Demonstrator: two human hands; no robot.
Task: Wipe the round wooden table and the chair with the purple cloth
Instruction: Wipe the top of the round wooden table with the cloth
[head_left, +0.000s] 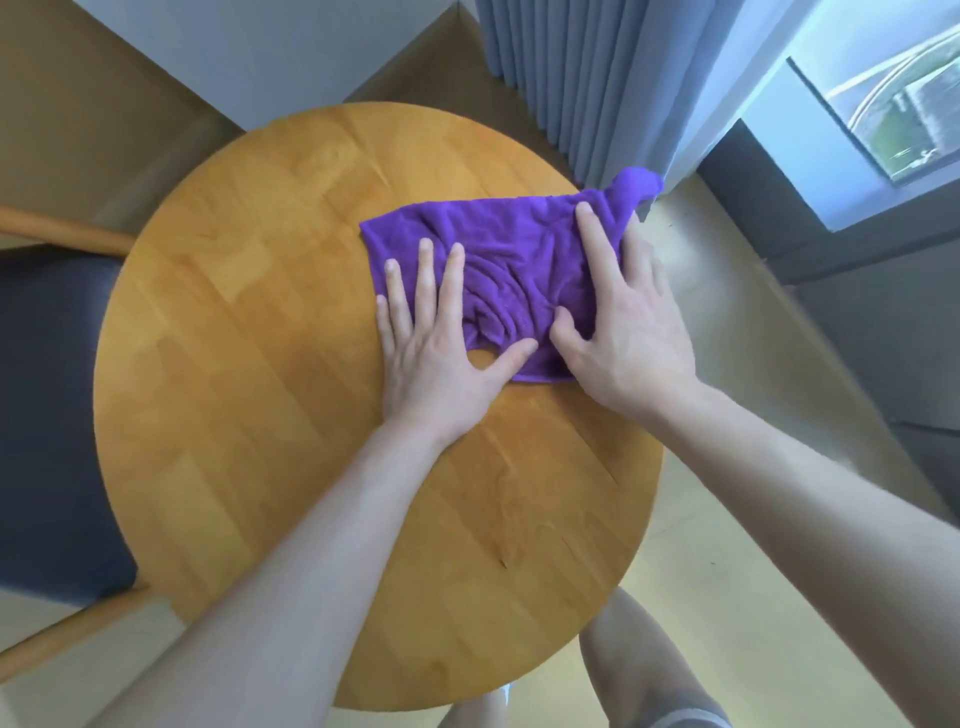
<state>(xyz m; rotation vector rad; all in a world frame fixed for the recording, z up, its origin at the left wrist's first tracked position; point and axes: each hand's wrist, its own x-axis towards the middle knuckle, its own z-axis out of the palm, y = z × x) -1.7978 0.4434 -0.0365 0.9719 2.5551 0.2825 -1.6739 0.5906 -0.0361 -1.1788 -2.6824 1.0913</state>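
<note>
The purple cloth lies spread and wrinkled on the right half of the round wooden table; one corner sticks up past the table's far right edge. My left hand lies flat on the cloth's left part, fingers straight and spread. My right hand presses flat on the cloth's right part, fingers stretched toward the far edge. The chair, with a dark seat and wooden frame, stands at the table's left side.
A grey pleated curtain hangs behind the table at the right, next to a window. A white wall corner stands behind the table. My knees show below the table's near edge, over a pale floor.
</note>
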